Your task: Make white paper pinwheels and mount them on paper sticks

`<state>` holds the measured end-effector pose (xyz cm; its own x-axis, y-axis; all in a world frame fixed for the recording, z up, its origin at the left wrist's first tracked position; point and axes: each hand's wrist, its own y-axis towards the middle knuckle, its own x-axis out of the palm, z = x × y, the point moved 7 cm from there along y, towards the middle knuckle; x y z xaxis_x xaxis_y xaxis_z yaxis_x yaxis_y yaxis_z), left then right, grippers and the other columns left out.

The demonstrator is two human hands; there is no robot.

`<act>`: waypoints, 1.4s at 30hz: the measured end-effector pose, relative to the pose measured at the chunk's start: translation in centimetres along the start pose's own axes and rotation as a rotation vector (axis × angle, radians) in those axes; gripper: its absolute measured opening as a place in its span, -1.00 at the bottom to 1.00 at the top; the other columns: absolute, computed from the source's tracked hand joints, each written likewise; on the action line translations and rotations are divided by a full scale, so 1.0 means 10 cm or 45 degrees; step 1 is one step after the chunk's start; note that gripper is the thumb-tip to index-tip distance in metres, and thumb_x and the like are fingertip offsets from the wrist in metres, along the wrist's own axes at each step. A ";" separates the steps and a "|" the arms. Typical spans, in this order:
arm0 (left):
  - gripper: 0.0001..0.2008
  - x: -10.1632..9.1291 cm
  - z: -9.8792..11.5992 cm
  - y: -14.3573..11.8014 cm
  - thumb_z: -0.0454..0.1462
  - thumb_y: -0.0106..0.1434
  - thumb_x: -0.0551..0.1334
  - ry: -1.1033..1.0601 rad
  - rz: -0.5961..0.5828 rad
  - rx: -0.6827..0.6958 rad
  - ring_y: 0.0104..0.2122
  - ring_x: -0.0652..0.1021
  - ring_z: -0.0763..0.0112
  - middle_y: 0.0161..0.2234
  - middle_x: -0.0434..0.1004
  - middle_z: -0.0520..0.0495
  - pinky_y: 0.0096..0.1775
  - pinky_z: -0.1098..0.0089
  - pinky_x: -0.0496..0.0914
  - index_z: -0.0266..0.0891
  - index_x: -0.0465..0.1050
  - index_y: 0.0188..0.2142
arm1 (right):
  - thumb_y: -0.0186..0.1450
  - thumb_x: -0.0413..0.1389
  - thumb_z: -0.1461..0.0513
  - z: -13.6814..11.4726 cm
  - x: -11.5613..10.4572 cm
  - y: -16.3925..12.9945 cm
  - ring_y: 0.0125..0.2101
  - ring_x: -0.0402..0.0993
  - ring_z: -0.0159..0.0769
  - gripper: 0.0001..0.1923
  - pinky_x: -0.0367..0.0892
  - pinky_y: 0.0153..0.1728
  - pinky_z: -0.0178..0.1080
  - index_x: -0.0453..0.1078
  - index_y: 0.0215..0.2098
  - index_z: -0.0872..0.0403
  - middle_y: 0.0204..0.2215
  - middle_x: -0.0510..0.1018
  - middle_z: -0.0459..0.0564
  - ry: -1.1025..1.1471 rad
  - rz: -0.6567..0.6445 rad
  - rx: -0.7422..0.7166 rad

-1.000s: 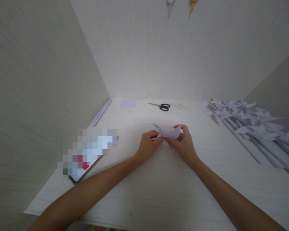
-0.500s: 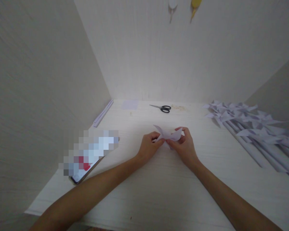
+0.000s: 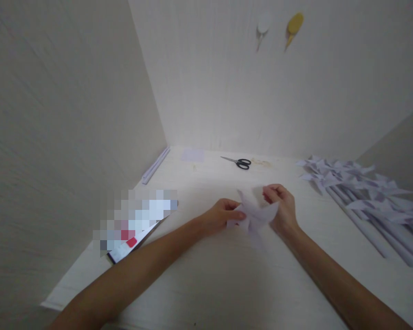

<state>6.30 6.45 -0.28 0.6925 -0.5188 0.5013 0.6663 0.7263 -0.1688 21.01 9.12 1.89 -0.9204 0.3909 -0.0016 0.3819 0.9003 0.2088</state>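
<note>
A pale lilac paper pinwheel with curved blades is pinched between the thumb and fingers of my left hand, over the middle of the table. Just to its right, my right hand is raised with its fingers curled together. One blade tip overlaps that hand from the camera's side. Whether the curled fingers hold something small cannot be made out.
Scissors with black handles lie at the back, near a lilac paper square. Rolled paper sticks rest at the left wall. A phone leans at left. Several finished pinwheels on paper sticks lie at right.
My right hand has come off the pinwheel and moved right, fingers curled. The left hand still grips the pinwheel, now further right in view. The camera view has shifted slightly.
</note>
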 end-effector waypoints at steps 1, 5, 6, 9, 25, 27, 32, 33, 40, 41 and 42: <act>-0.74 0.04 -0.02 -0.01 -0.28 -0.29 0.35 -0.046 -0.068 -0.057 -0.59 0.40 0.52 -0.62 0.42 -0.01 -0.42 0.45 0.25 -0.40 0.44 -0.54 | -0.03 0.10 0.19 -0.05 0.14 0.07 -0.65 0.21 -0.45 -0.86 0.14 -0.60 -0.36 0.25 -0.57 0.09 -0.69 0.29 -0.19 -0.118 -0.116 -0.028; -0.71 0.09 -0.02 -0.06 -0.26 -0.37 0.38 -0.145 -0.255 -0.118 -0.64 0.38 0.54 -0.66 0.40 0.01 -0.52 0.50 0.23 -0.39 0.41 -0.61 | 0.02 0.04 0.23 -0.27 0.93 0.23 -0.63 0.23 -0.44 -0.90 0.15 -0.58 -0.36 0.29 -0.59 0.12 -0.68 0.33 -0.15 -0.620 -0.585 -0.302; -0.71 0.09 0.00 -0.06 -0.25 -0.37 0.38 -0.156 -0.287 -0.104 -0.66 0.37 0.55 -0.67 0.39 0.02 -0.55 0.51 0.22 -0.39 0.40 -0.62 | 0.00 0.05 0.25 -0.28 1.10 0.28 -0.62 0.24 -0.44 -0.92 0.16 -0.57 -0.36 0.30 -0.60 0.12 -0.68 0.34 -0.14 -0.650 -0.614 -0.322; -0.68 0.08 0.03 -0.07 -0.21 -0.38 0.38 -0.175 -0.388 -0.071 -0.67 0.35 0.55 -0.70 0.35 0.02 -0.59 0.51 0.18 -0.37 0.37 -0.65 | -0.02 0.07 0.29 -0.23 1.58 0.39 -0.57 0.29 -0.42 -0.94 0.19 -0.49 -0.35 0.34 -0.61 0.13 -0.64 0.41 -0.10 -0.735 -0.669 -0.360; -0.62 0.12 -0.05 -0.09 -0.06 -0.48 0.36 -0.039 -0.697 -0.085 -0.66 0.31 0.52 -0.70 0.31 -0.02 -0.58 0.42 0.18 -0.32 0.36 -0.76 | -0.01 0.06 0.27 0.16 2.26 0.51 -0.39 0.40 -0.21 -0.90 0.24 -0.42 -0.25 0.36 -0.49 0.10 -0.43 0.49 0.08 -1.084 -0.635 -0.144; -0.63 0.12 -0.06 -0.09 -0.06 -0.47 0.36 -0.029 -0.704 -0.086 -0.65 0.32 0.50 -0.68 0.32 -0.03 -0.57 0.42 0.19 -0.32 0.36 -0.76 | -0.01 0.06 0.26 0.16 2.27 0.52 -0.38 0.39 -0.20 -0.88 0.24 -0.42 -0.25 0.36 -0.46 0.09 -0.41 0.49 0.07 -1.091 -0.631 -0.143; -0.66 0.13 -0.03 -0.11 -0.08 -0.40 0.35 -0.050 -0.772 -0.031 -0.64 0.33 0.49 -0.66 0.32 -0.04 -0.58 0.43 0.19 -0.32 0.37 -0.75 | 0.01 0.05 0.25 0.16 2.29 0.50 -0.33 0.37 -0.21 -0.88 0.23 -0.35 -0.23 0.34 -0.44 0.07 -0.39 0.48 0.03 -1.066 -0.626 -0.185; -0.66 0.13 -0.03 -0.11 -0.08 -0.40 0.35 -0.043 -0.775 -0.036 -0.64 0.33 0.49 -0.66 0.32 -0.04 -0.58 0.43 0.18 -0.32 0.37 -0.74 | 0.02 0.04 0.26 0.16 2.29 0.50 -0.32 0.37 -0.21 -0.90 0.22 -0.34 -0.22 0.34 -0.46 0.08 -0.39 0.48 0.03 -1.057 -0.623 -0.192; -0.66 0.15 -0.05 -0.12 -0.10 -0.39 0.36 -0.034 -0.791 -0.061 -0.65 0.34 0.48 -0.66 0.33 -0.04 -0.60 0.43 0.18 -0.34 0.36 -0.74 | 0.05 0.00 0.30 0.18 2.22 0.48 -0.35 0.37 -0.26 -0.93 0.21 -0.32 -0.22 0.31 -0.51 0.12 -0.43 0.48 0.05 -0.893 -0.598 -0.194; -0.65 0.14 -0.06 -0.11 -0.09 -0.41 0.36 -0.033 -0.766 -0.069 -0.66 0.34 0.48 -0.67 0.33 -0.04 -0.60 0.43 0.18 -0.34 0.36 -0.74 | 0.05 -0.01 0.31 0.17 2.20 0.48 -0.37 0.37 -0.27 -0.93 0.22 -0.33 -0.23 0.31 -0.52 0.12 -0.44 0.48 0.05 -0.849 -0.596 -0.188; -0.63 0.12 -0.06 -0.09 -0.09 -0.43 0.36 -0.032 -0.696 -0.065 -0.66 0.34 0.48 -0.69 0.33 -0.04 -0.60 0.43 0.18 -0.34 0.35 -0.74 | 0.05 -0.01 0.31 0.16 2.16 0.49 -0.39 0.38 -0.29 -0.93 0.23 -0.34 -0.25 0.30 -0.53 0.13 -0.45 0.49 0.04 -0.801 -0.594 -0.179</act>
<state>6.67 4.92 -0.05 0.2354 -0.8030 0.5474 0.9401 0.3310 0.0813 3.13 22.24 1.26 -0.7470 0.0524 -0.6628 -0.0838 0.9815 0.1721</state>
